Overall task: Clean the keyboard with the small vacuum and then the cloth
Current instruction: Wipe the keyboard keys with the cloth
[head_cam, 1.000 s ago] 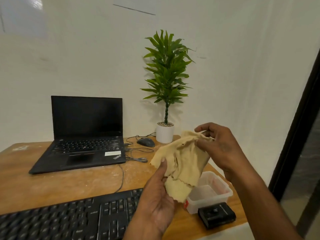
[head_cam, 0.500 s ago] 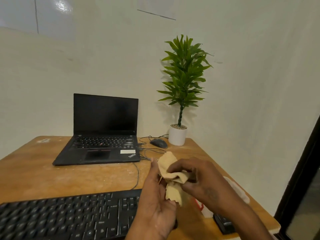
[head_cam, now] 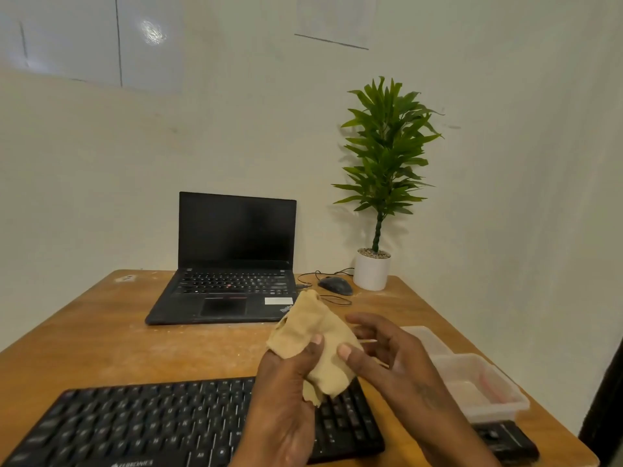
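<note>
Both hands, left (head_cam: 286, 392) and right (head_cam: 391, 362), grip a bunched tan cloth (head_cam: 320, 342) in closed fingers, above the keyboard's (head_cam: 151, 423) right end.

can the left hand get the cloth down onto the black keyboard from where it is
Probably yes. The left hand grips the cloth right above the keyboard; nothing lies between, and the right hand sits off to the side.

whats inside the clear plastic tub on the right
The clear tub looks empty apart from a faint pinkish tint at its bottom. Its near corner is hidden by the right hand, so nothing there can be checked.
</note>
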A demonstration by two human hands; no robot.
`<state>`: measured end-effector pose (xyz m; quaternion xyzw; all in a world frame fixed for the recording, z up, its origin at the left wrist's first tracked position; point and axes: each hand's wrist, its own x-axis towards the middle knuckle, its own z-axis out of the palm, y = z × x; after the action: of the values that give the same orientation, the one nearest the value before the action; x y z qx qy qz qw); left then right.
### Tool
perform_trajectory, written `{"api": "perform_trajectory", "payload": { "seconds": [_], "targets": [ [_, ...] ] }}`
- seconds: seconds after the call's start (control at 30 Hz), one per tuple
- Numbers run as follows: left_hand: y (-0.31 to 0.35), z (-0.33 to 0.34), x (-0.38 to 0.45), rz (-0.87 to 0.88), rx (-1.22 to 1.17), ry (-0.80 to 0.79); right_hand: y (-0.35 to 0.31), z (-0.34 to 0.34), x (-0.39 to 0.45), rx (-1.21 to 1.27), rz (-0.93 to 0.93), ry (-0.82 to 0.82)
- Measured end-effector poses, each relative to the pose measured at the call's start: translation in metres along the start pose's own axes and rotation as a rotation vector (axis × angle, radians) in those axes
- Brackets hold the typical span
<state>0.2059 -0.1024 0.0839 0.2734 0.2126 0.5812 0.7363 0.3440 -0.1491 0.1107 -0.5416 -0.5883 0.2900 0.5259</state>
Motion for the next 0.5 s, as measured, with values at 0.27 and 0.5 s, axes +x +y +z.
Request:
{"api": "perform_trajectory", "payload": {
  "seconds": [0.27,0.5],
  "targets": [
    [0.031,-0.055,-0.015,-0.046,0.13,0.063,-0.002,0.066,0.006,0.184,-0.02,-0.061],
    [0.118,-0.137,-0.039,0.348,0.649,0.403,0.036,0.024,0.012,-0.573,0.055,-0.358]
  ]
}}
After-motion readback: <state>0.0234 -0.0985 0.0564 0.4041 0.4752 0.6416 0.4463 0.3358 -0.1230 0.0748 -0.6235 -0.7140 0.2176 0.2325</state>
